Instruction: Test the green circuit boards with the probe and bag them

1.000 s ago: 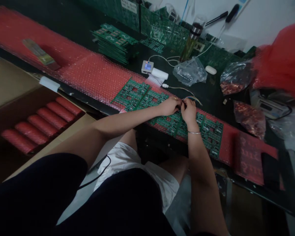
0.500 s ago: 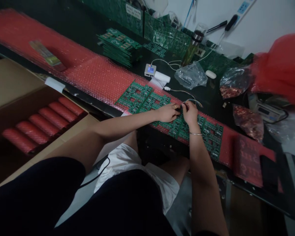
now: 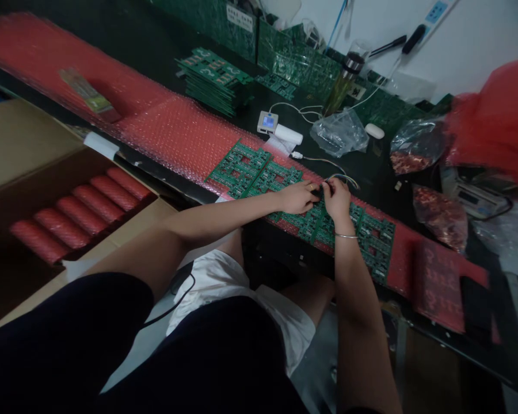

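Thin wires [image 3: 344, 179] are pinched in the closed fingertips of the left hand [image 3: 297, 197] and right hand [image 3: 337, 199], over bare circuit boards [image 3: 249, 168] laid on bubble wrap [image 3: 176, 135]; red rolls [image 3: 83, 211] are already packed in the carton [image 3: 43, 172].

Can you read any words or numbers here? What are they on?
Nothing reads clearly.
White label on the far boards: blurred.
Blue screen on the small white device: too small.
Print on the circuit boards: too small.
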`<state>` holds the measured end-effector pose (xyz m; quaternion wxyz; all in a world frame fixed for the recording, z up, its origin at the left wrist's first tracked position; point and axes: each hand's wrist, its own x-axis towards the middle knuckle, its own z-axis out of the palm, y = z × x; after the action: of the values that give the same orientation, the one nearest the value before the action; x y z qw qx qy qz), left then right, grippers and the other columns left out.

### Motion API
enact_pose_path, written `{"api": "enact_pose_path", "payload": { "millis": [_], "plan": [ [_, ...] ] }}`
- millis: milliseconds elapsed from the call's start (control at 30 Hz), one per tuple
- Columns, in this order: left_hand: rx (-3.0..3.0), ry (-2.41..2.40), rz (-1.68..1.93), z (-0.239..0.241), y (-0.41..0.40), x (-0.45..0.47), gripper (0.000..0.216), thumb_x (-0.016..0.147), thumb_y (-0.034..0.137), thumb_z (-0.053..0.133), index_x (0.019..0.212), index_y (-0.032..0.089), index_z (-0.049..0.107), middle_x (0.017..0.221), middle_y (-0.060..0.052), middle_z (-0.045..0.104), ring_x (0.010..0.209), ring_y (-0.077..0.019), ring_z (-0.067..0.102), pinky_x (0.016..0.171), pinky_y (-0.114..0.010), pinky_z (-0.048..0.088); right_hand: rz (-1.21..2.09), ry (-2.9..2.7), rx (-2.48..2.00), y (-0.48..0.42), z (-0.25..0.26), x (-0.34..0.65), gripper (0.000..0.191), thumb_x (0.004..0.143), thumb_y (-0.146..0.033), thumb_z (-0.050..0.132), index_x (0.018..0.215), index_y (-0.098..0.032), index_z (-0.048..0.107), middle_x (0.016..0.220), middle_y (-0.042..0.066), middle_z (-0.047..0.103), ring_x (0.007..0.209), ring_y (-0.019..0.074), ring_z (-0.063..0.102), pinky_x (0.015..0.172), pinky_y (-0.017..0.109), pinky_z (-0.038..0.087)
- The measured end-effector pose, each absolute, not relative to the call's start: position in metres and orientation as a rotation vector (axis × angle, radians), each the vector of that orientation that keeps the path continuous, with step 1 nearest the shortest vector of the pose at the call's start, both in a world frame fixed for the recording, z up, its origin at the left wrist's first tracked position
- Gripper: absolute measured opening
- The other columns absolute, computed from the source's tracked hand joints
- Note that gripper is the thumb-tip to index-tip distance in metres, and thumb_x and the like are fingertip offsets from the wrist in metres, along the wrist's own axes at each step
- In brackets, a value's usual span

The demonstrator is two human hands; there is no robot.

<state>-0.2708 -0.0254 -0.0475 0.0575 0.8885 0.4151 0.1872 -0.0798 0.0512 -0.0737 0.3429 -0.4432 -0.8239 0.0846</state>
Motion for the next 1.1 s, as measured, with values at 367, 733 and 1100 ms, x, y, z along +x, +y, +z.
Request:
{"api": "enact_pose_path", "payload": {
  "millis": [367,733,1100],
  "plan": [
    [2.497,1.192,0.653,-0.045,-0.02,-0.275,0.037,0.096,0.017,0.058,0.125,0.016,0.08,0.139,-0.018,0.07,0.13,-0.0306,0.065,0.119,-0.045,0.049,0.514,-1.972,-1.059,-0.021,-0.029,-0.057,0.039,0.107,-0.059,0.051,0.099,-0.024,0.064,0.098,0.007,0.075,0.09,0.0216,0.07,0.086,0.037,0.057],
    [2.194,1.166,1.093,0.012,-0.048,-0.345,0.038,0.104,0.029,0.053,0.135,0.015,0.07,0.131,-0.012,0.073,0.122,-0.0226,0.07,0.112,-0.04,0.053,0.346,-2.164,-1.079,-0.072,-0.05,-0.06,0.04,0.108,-0.057,0.049,0.093,-0.025,0.068,0.095,0.008,0.078,0.093,0.0267,0.071,0.09,0.044,0.057],
    [2.155,1.479,0.962,-0.038,-0.207,-0.427,0.021,0.098,0.036,0.06,0.102,0.025,0.077,0.112,-0.012,0.073,0.106,-0.0251,0.07,0.098,-0.042,0.06,0.311,-2.229,-1.054,-0.071,-0.053,-0.06,0.036,0.107,-0.054,0.049,0.092,-0.026,0.066,0.096,0.01,0.075,0.096,0.0298,0.066,0.093,0.047,0.051]
  ]
}}
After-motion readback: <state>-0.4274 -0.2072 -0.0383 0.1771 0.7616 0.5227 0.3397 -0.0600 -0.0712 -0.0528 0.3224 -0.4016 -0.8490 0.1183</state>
